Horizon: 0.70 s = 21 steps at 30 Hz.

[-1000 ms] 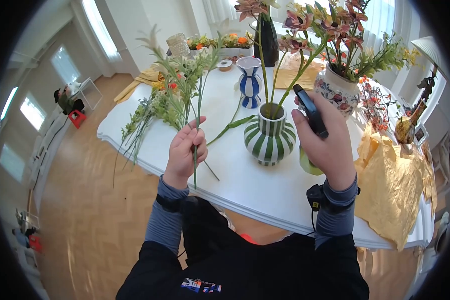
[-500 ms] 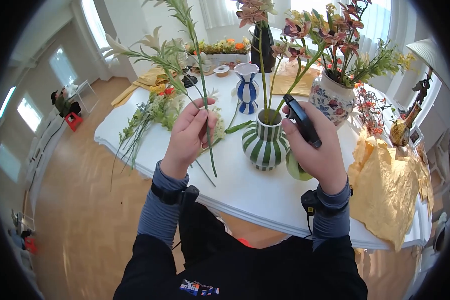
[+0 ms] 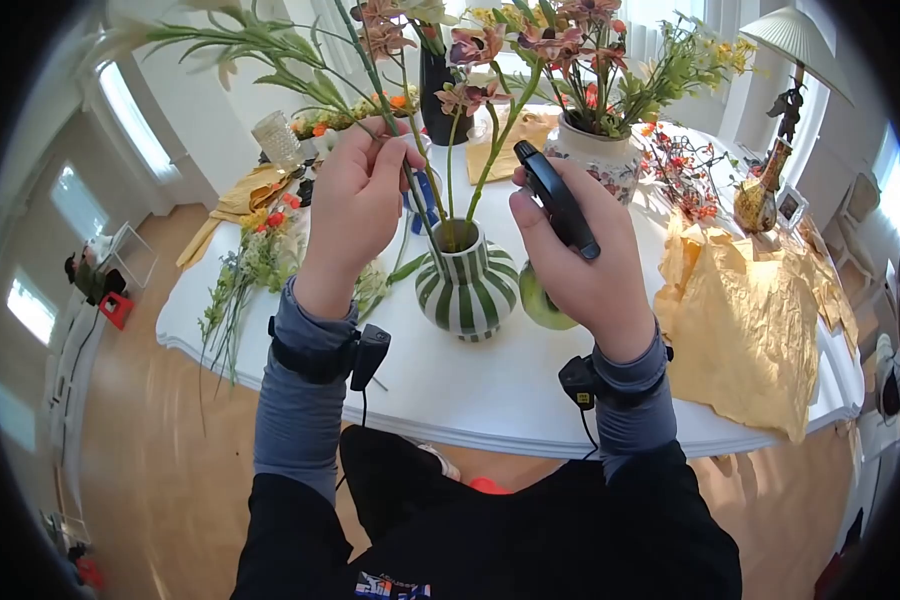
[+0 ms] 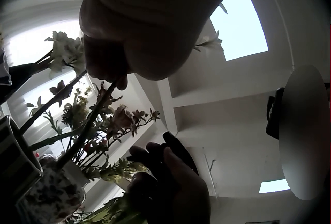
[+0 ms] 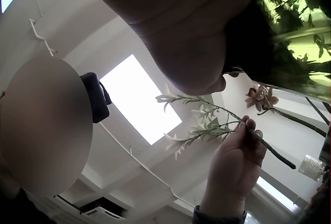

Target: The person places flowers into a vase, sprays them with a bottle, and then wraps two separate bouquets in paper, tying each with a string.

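My left hand [image 3: 355,205] pinches the green stem [image 3: 375,80] of a white lily-like spray between thumb and fingers. The stem slants down, and its lower end overlaps the mouth of a green-and-white striped vase [image 3: 467,295] in the head view. Pale flowers and narrow leaves [image 5: 201,125] branch from it in the right wrist view. Mauve orchids [image 3: 475,45] on long stems stand in that vase. My right hand [image 3: 595,250], right of the vase, grips a black handheld tool [image 3: 558,200]; its working end is hidden. Below that hand shows a rounded pale green thing [image 3: 542,300].
A floral-painted pot [image 3: 605,160] of flowers stands behind my right hand. Crumpled gold paper [image 3: 740,320] covers the table's right side. Loose cut stems [image 3: 235,290] lie at the left. A lamp [image 3: 795,50], a black vase [image 3: 440,95] and a blue-striped vase [image 3: 425,205] stand farther back.
My left hand has raised the lily spray and brought it over the striped vase, its lower end now at the mouth. The right hand keeps holding the black tool. The head view has turned right.
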Motion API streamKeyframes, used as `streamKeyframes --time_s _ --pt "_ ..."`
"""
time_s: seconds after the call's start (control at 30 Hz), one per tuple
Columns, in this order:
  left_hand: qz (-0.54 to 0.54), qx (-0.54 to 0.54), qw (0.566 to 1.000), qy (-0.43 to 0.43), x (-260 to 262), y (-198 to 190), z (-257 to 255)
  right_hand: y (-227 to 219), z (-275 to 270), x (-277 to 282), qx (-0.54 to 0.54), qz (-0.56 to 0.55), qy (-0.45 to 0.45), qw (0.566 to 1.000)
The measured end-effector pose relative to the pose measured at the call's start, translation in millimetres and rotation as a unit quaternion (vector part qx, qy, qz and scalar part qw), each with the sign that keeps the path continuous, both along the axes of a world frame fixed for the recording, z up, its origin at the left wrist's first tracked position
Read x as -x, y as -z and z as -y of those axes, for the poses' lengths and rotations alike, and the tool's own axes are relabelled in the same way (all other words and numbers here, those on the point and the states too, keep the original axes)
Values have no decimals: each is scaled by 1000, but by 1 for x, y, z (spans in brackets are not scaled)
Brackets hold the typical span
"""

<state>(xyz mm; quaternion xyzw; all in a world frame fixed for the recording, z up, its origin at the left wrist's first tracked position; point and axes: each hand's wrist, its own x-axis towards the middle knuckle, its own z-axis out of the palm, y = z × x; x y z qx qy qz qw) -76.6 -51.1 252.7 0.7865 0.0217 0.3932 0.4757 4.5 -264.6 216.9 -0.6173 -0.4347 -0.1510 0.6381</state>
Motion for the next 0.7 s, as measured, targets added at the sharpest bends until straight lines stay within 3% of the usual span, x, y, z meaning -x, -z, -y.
streamKeyframes --time_s 0.13,0.33,0.5,0.63,0.7 --pt "-17 -125 990 -56 -24 11 -8 2 2 -3 -1 -6 4 1000" --pt "-25 -123 989 -72 -24 18 7 4 0 -8 -17 51 47 997" --pt "-18 -133 987 -90 -26 0 8 3 1 -6 -20 48 42 998" --pt "-27 -168 979 -108 -31 9 11 3 1 -6 -11 40 46 998" --pt "21 -171 977 -128 -33 12 7 0 4 -4 3 29 50 998"
